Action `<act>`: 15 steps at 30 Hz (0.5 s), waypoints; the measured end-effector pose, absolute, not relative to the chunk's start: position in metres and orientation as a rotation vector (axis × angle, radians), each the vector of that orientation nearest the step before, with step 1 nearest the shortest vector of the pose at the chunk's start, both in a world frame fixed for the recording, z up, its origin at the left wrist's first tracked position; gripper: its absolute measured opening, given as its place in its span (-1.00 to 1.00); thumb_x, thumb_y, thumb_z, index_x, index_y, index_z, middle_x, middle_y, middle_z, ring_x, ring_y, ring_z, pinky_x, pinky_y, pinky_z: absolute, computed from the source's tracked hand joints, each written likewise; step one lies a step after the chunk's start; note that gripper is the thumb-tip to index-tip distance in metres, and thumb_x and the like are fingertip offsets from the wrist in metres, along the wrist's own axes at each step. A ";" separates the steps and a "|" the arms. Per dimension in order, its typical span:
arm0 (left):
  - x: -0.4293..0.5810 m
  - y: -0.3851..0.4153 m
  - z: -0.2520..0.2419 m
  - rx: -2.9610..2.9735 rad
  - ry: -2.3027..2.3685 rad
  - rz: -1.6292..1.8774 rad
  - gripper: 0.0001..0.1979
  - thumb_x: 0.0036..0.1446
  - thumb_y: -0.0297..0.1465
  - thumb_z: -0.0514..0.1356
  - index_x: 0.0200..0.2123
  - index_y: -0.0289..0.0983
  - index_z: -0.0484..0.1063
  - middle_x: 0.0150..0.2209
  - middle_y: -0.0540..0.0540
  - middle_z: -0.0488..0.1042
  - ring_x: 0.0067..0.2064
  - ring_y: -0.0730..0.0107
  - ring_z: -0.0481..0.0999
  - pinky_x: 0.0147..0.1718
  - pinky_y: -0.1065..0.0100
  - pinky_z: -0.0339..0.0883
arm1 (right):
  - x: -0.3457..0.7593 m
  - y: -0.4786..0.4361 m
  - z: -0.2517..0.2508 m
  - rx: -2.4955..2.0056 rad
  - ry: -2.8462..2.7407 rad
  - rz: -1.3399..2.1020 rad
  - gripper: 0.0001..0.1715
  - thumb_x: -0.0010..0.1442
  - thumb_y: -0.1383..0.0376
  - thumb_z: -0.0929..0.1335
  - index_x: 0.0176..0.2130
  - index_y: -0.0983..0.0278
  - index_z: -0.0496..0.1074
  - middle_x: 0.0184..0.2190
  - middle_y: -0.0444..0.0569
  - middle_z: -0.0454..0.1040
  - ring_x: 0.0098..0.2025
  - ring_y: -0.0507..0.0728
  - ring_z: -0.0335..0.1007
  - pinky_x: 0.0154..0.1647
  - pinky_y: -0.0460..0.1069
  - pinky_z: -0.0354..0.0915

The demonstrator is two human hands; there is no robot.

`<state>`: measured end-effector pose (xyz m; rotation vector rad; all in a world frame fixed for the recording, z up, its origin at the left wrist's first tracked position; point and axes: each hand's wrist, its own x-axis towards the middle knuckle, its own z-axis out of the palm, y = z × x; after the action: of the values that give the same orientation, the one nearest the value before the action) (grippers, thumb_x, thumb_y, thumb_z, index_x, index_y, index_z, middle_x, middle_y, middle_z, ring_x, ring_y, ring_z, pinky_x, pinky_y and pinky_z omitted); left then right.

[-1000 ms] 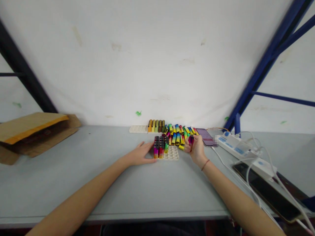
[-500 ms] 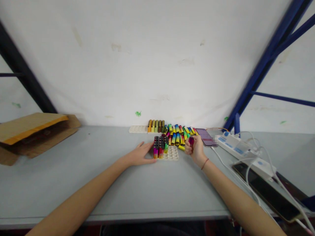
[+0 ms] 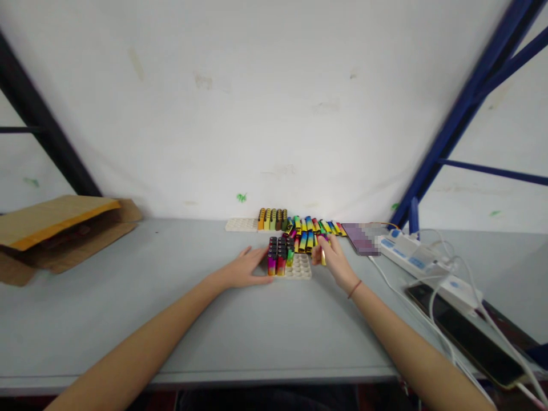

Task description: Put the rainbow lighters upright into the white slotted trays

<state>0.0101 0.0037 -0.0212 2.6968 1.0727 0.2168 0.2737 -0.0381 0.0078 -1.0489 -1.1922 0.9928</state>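
My left hand [image 3: 242,270] lies on the table with thumb and fingers spread around the left end of a white tray [image 3: 303,273] with round pockets. Its thumb reaches the tray's front left corner. Upright in the tray's left part stand several colourful, shiny tubes with black tops [image 3: 281,264]. Just right of the tray, my right hand [image 3: 331,257] is closed around a shiny tube with a yellowish lower end [image 3: 323,258], held roughly upright. The fingers hide its upper part. Behind the hand lie many loose multicoloured shiny tubes [image 3: 309,240] in rows.
A second white tray [image 3: 240,225] at the wall carries yellow and brown tubes [image 3: 272,219]. An open brown paper bag [image 3: 68,222] lies far left. On the right are a purple phone-like slab [image 3: 358,240], a power strip [image 3: 419,260], white cables and a dark phone [image 3: 464,331].
My right hand has moved a little left towards the tray and turned, so the tube's lower yellowish end now shows below the fingers. My left hand stays put.
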 end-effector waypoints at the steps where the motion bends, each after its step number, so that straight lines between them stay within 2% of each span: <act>1: 0.010 0.003 -0.021 2.694 1.073 0.215 -0.13 0.15 0.04 0.09 0.34 -0.26 -0.20 0.33 -0.30 0.00 0.32 -0.02 0.05 0.26 -0.11 -0.31 | 0.273 -0.039 0.009 -1.035 -1.261 0.935 -0.58 0.06 -0.06 0.35 -0.42 0.19 0.19 -0.61 -0.20 0.34 -0.56 0.02 0.24 -0.53 -0.09 0.19; 5: 0.011 0.003 -0.020 2.689 1.064 0.228 -0.14 0.15 0.04 0.09 0.34 -0.23 -0.20 0.33 -0.29 0.01 0.32 -0.03 0.05 0.26 -0.12 -0.30 | 0.272 -0.044 0.012 -1.004 -1.517 0.775 -0.65 0.05 0.01 0.40 -0.42 0.24 0.37 -0.48 -0.12 0.39 -0.42 0.05 0.27 -0.39 -0.06 0.22; 9: 0.010 0.003 -0.022 2.687 1.060 0.250 -0.13 0.14 0.06 0.08 0.34 -0.22 -0.20 0.32 -0.27 0.04 0.30 -0.05 0.08 0.26 -0.12 -0.29 | 0.269 -0.046 0.007 -0.960 -1.613 0.880 -0.68 0.09 0.06 0.39 -0.32 0.27 0.46 -0.42 -0.07 0.46 -0.38 0.08 0.33 -0.35 -0.03 0.26; 15: 0.010 0.003 -0.022 2.680 1.047 0.255 -0.15 0.15 0.05 0.09 0.34 -0.21 -0.19 0.32 -0.27 0.04 0.30 -0.04 0.09 0.26 -0.12 -0.29 | 0.267 -0.047 -0.005 -1.066 -1.691 0.727 -0.70 0.07 0.14 0.42 -0.21 0.25 0.46 -0.49 -0.11 0.46 -0.46 0.07 0.35 -0.40 -0.03 0.28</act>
<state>0.0103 0.0031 -0.0221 2.6803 1.0472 0.2547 0.2669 -0.0466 -0.0048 -1.0658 -1.6914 0.7273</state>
